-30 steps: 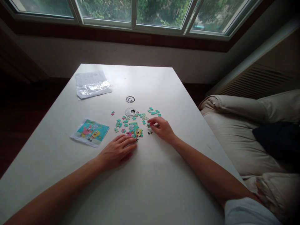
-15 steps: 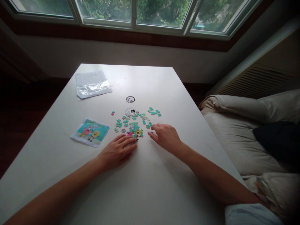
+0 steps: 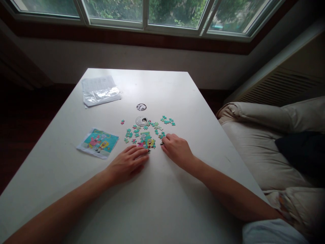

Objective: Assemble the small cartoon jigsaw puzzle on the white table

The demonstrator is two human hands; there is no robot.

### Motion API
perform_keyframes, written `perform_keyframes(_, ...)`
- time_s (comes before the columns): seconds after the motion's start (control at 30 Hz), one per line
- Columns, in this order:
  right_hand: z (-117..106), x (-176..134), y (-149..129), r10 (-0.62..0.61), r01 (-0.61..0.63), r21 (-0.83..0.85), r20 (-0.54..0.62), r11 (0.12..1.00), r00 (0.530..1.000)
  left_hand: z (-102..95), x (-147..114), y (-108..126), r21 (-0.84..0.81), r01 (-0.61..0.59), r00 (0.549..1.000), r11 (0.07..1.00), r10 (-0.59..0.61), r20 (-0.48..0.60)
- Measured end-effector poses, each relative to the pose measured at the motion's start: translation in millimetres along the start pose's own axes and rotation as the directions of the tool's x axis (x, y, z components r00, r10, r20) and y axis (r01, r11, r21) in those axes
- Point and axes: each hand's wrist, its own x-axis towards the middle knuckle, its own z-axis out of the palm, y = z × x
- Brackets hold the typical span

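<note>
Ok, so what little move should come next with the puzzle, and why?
Perhaps the right hand should slide the small dark piece toward the joined pieces. That hand is right at the piece, which lies apart from the joined ones, and the left hand rests at their near edge, perhaps steadying them.

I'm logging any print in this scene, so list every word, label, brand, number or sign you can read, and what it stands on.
No text can be read in this view.
Paper by the clear plastic: faint rows that may be print, too small and blurred to read.
Picture sheet: cartoon figures, no readable words.
Partly joined puzzle: cartoon figures, no readable words.
</note>
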Motion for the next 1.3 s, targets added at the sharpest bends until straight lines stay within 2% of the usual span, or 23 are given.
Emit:
perform_keyframes(0.13, -1.9, 0.6, 11.5, -0.058, 0.057, 0.129, 0.006, 0.990, 0.998, -0.5, 0.0, 0.4, 0.006, -0.001, 1.000, 1.000, 0.001, 0.007)
perform_keyframes(0.23, -1.5, 1.0, 19.0, -0.037, 0.036, 0.199, -0.001, 0.979, 0.999, -1.4, 0.2, 1.2, 0.009, 0.001, 1.000, 1.000, -0.001, 0.009)
perform_keyframes(0.47, 8.3, 3.1, 18.0, -0.035, 0.040, 0.173, -0.029, 0.984, 0.999, -1.4, 0.2, 1.2, -0.002, 0.007, 1.000, 1.000, -0.007, 0.018)
perform_keyframes(0.6, 11.5, 7.1, 20.7, -0.039, 0.046, 0.257, -0.035, 0.965, 0.999, -0.8, 0.2, 1.1, -0.011, 0.009, 1.000, 1.000, -0.009, 0.009)
perform_keyframes(0.77, 11.0, 12.0, 23.9, -0.036, 0.058, 0.448, -0.058, 0.892, 0.998, -0.4, 0.4, 1.2, -0.013, 0.010, 1.000, 1.000, -0.010, 0.009)
perform_keyframes(0.93, 17.4, 12.8, 11.1, -0.028, 0.081, 0.690, -0.088, 0.720, 0.996, 0.9, -0.2, 0.4, -0.015, 0.013, 1.000, 1.000, -0.013, 0.012)
perform_keyframes(1.03, 23.0, 11.2, -2.2, -0.008, 0.077, 0.775, -0.092, 0.627, 0.996, 1.9, -0.4, 0.4, -0.010, 0.015, 1.000, 1.000, -0.015, 0.018)
perform_keyframes(1.17, 25.4, 8.4, -16.5, 0.029, 0.089, 0.794, -0.133, 0.601, 0.991, 2.3, -0.2, 1.0, -0.008, 0.015, 1.000, 1.000, -0.015, 0.011)
perform_keyframes(1.3, 25.8, 7.4, -22.7, 0.074, 0.102, 0.762, -0.193, 0.639, 0.978, 2.2, 0.3, 1.3, -0.017, 0.017, 1.000, 1.000, -0.016, 0.004)
